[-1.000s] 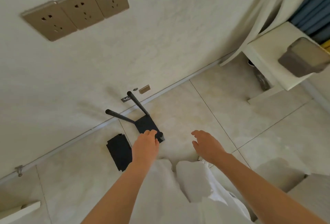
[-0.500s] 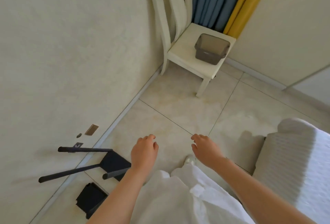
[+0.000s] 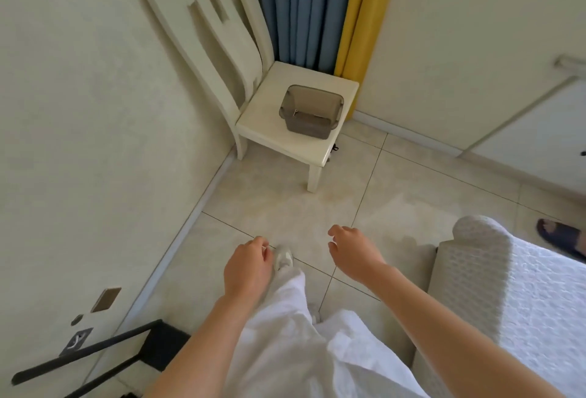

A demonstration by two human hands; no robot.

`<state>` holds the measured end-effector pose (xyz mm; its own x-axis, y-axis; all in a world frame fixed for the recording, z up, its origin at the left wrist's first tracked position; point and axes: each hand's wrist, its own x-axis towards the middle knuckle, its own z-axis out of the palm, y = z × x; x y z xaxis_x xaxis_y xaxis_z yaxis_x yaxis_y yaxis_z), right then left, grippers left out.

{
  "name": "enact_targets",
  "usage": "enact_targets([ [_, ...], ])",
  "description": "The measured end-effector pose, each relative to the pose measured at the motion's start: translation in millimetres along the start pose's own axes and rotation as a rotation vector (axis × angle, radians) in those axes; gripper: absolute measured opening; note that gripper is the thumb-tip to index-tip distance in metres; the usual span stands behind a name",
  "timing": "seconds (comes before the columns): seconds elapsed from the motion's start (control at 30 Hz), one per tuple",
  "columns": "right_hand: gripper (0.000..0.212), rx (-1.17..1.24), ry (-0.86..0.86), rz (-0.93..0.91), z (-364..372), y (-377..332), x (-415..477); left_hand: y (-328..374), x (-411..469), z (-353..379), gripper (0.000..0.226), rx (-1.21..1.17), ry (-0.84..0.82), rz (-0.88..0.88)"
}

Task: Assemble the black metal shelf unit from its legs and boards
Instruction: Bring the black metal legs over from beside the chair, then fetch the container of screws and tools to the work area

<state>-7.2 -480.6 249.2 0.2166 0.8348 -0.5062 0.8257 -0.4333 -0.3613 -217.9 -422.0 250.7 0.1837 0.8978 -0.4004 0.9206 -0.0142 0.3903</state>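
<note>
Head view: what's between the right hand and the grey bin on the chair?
Head view shows only bare floor tile from the right hand to the chair; then its seat corner, on which the grey bin stands.

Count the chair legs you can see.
2. One chair leg stands beside the wall on the left; the other chair leg is under the seat's near corner. The rest are likely hidden behind the seat.
</note>
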Motion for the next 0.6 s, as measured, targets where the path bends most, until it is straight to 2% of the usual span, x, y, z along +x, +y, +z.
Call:
enact_targets([
  [0.2,0.037,0.016,0.045,0.038,-51,18,75,43,93,-14,0.028,0.011,-0.04,0.007],
  [0.6,0.036,0.046,0.003,0.097,-147,49,215,134,265,-54,0.024,0.084,-0.091,0.011],
])
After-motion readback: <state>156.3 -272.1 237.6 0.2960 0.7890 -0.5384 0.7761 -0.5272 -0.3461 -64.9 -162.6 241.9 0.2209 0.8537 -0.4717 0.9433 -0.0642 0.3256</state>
